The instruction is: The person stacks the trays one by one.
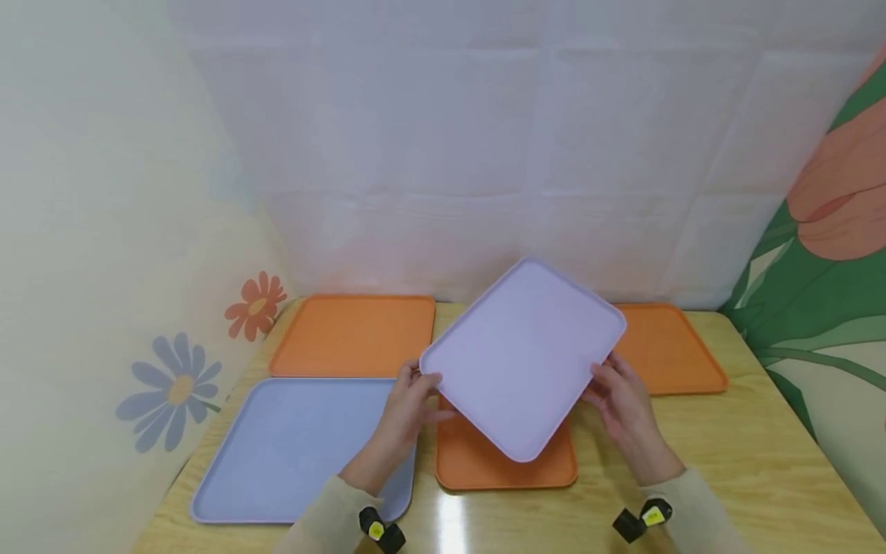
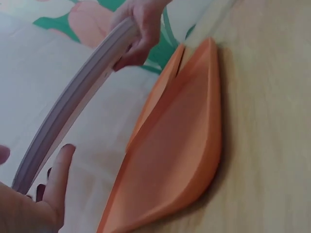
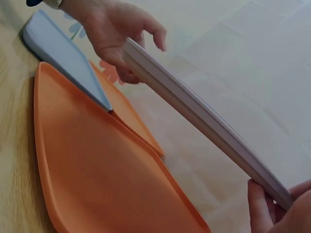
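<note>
1. Head feed: I saw the lilac tray (image 1: 522,360) face-on, turned diamond-wise above the near orange tray (image 1: 508,471); the left hand (image 1: 404,412) pinched its left corner, the right hand (image 1: 626,404) gripped its right edge.
2. Wrist feeds: I got it edge-on instead, thin ridged rim, tilted, raised clear of the trays below.
3. Only the head feed gave me the full layout: blue tray (image 1: 304,446) left, back-left orange tray (image 1: 353,336), back-right orange tray (image 1: 667,350) partly hidden.
4. Trays: smooth, plastic-looking, rounded corners, raised rims.
5. Table (image 1: 747,462): glossy, pale wood grain. Behind, creased whitish sheet (image 1: 443,138); flower-painted walls (image 1: 90,231) either side.
</note>
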Demonstrator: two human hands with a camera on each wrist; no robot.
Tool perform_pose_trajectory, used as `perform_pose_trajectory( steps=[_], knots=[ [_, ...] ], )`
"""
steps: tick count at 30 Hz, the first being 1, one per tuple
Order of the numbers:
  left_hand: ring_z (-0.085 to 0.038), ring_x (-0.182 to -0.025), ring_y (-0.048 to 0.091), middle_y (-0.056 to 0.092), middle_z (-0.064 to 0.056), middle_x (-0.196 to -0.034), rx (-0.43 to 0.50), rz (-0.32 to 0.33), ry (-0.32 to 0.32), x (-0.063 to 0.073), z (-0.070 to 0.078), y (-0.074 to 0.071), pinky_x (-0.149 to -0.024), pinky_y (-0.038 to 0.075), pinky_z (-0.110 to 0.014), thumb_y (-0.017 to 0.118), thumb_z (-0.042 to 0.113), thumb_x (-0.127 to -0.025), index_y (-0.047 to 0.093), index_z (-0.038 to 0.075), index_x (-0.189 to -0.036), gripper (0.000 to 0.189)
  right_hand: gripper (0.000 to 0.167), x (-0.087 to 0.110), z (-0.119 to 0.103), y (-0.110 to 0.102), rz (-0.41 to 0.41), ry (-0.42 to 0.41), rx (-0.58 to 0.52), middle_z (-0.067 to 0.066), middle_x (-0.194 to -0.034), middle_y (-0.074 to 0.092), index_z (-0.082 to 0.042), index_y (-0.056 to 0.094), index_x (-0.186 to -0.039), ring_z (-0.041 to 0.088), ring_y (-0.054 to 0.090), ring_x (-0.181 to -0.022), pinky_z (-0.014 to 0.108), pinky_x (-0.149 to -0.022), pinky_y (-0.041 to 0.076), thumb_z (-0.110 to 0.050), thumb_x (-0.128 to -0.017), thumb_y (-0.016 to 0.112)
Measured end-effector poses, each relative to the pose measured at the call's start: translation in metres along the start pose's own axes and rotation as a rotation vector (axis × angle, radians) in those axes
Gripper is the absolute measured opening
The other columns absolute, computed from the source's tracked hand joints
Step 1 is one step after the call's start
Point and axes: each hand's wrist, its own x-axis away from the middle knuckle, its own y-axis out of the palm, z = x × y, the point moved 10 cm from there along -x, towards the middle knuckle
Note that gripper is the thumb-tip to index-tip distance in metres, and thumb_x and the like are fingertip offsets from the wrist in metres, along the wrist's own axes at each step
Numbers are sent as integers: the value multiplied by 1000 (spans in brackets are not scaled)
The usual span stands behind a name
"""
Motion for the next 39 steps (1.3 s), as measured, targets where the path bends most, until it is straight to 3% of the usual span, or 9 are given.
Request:
perform_pose_trajectory(
  steps=[4, 8, 14, 18, 22, 29, 39],
  knots=[
    [-29, -105, 58, 52, -19, -131, -189, -69, -53, -6, 4, -10, -74, 61, -47, 59, 21, -97, 48, 2, -135, 44, 47, -3, 3, -3, -49, 33, 67, -8, -92, 68, -4, 40, -146, 10, 65, -78, 26, -68, 57, 1, -99, 46],
    [-32, -116, 54, 55, -17, -135, -348, -171, -84, -11, 5, -13, -80, 58, -46, 61, 27, -98, 53, 4, -137, 46, 55, -4, 6, -2, -114, 60, 143, -8, -91, 68, 3, 31, -152, 12, 66, -78, 28, -71, 58, 1, -99, 46],
    [-27, -105, 60, 56, -18, -135, -412, -320, -113, -12, 3, -6, -73, 58, -43, 63, 24, -97, 45, 4, -149, 58, 63, -7, 10, 4, -237, 99, 213, -7, -94, 70, 11, 19, -156, 11, 68, -80, 28, -72, 59, 0, -100, 47],
    [-25, -100, 62, 55, -20, -135, -438, -378, -101, -10, -1, -1, -66, 59, -40, 61, 15, -95, 38, 4, -153, 64, 65, -14, 12, 8, -318, 111, 289, -9, -96, 71, 11, 16, -156, 10, 69, -83, 28, -75, 59, -3, -102, 48],
    [-26, -98, 64, 55, -22, -131, -424, -401, -95, -6, -6, 3, -67, 62, -44, 62, 9, -91, 32, 4, -155, 71, 64, -24, 12, 10, -336, 112, 375, -10, -95, 70, 10, 18, -156, 9, 68, -84, 28, -75, 59, -4, -102, 49],
    [-25, -90, 65, 54, -22, -124, -404, -374, -115, -4, -16, 2, -64, 62, -44, 63, 4, -89, 27, 6, -157, 77, 64, -38, 15, 12, -291, 123, 539, -4, -100, 68, 5, 28, -156, 10, 65, -88, 28, -75, 59, -10, -100, 56],
    [-24, -80, 66, 53, -21, -121, -459, -305, -123, -8, -20, -2, -60, 62, -44, 61, 0, -87, 26, 6, -158, 79, 61, -54, 28, 16, -248, 144, 626, 9, -108, 67, 4, 34, -154, 11, 64, -85, 27, -71, 59, -6, -98, 57]
  ],
)
